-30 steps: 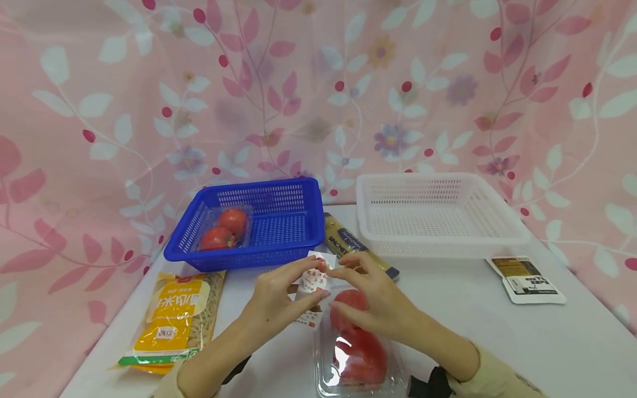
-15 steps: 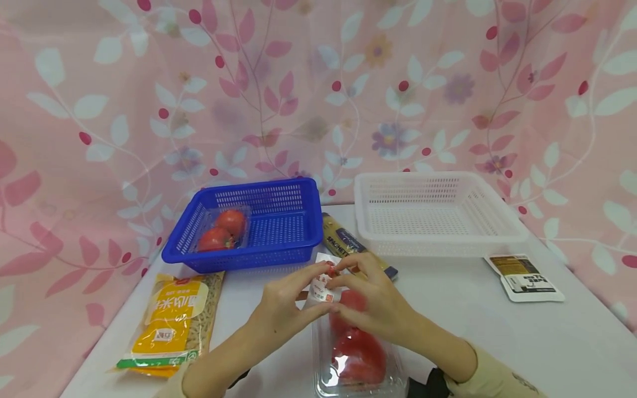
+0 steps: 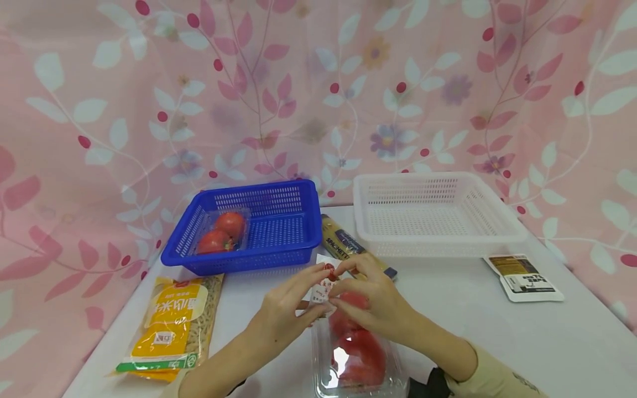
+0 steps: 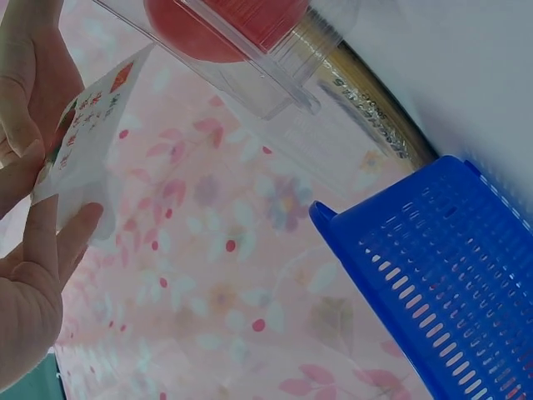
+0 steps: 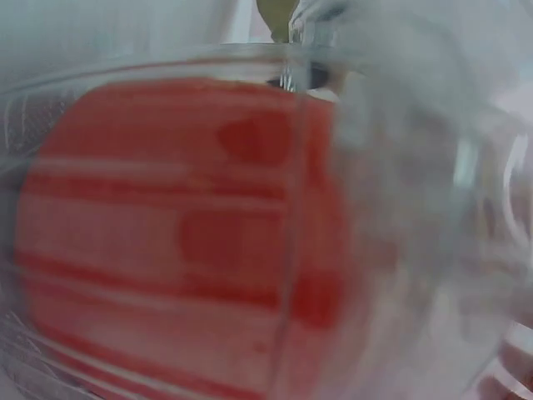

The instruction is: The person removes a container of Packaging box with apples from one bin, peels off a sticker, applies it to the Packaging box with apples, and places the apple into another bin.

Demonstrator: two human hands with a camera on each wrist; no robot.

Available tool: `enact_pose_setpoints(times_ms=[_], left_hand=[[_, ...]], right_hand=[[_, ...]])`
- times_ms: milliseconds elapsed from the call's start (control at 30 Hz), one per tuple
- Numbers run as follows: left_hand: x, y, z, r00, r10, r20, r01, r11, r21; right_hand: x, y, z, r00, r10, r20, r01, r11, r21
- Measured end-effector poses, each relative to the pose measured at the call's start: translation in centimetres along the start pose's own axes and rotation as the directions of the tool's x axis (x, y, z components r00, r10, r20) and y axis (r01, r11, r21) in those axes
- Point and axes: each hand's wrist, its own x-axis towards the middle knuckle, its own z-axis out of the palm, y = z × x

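Observation:
Both hands meet in front of the blue basket, over a clear plastic box. A white printed paper label [image 3: 320, 293] with red characters is between them, its lower end bent. My left hand [image 3: 281, 304] pinches its left side between thumb and fingers. The right hand [image 3: 375, 293] pinches its right side. In the left wrist view the label [image 4: 87, 129] slants between the fingers. Beneath the right hand stands the clear box [image 3: 320, 381] with red tomatoes [image 3: 359, 358] in it. A blurred tomato [image 5: 183, 233] behind clear plastic fills most of the right wrist view.
The blue basket [image 3: 278, 257] at back left holds another box of tomatoes [image 3: 231, 224]. A white basket [image 3: 443, 246] stands at back right. A spaghetti packet [image 3: 343, 240] lies between them. A yellow pasta bag [image 3: 171, 320] lies left, a brown-and-white pouch [image 3: 525, 279] right.
The hands have come closer together. The label, longer and flatter before, is now bent up at its lower end, and its top has shifted slightly right.

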Motion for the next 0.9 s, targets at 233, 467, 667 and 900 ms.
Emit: enact_pose_setpoints(times_ms=[233, 467, 667, 900], left_hand=[[-0.7, -0.5, -0.4, 0.998, -0.061, -0.034, 0.061, 0.998, -0.003], [-1.4, -0.9, -1.0, 0.975, -0.22, -0.014, 0.22, 0.974, 0.059], [-2.0, -1.1, -1.6, 0.946, -0.321, 0.041, 0.32, 0.947, 0.032], [-2.6, -1.5, -2.0, 0.92, -0.385, 0.077, 0.387, 0.922, -0.021]], right_hand=[[0.2, 0.4, -0.1, 0.997, -0.05, -0.059, 0.05, 0.999, 0.004], [0.3, 0.5, -0.4, 0.996, -0.031, -0.087, 0.035, 0.999, 0.041], [0.4, 0.4, -0.8, 0.996, 0.032, -0.078, -0.028, 0.998, 0.055], [0.5, 0.9, -0.9, 0.995, 0.054, -0.078, -0.05, 0.998, 0.049]])
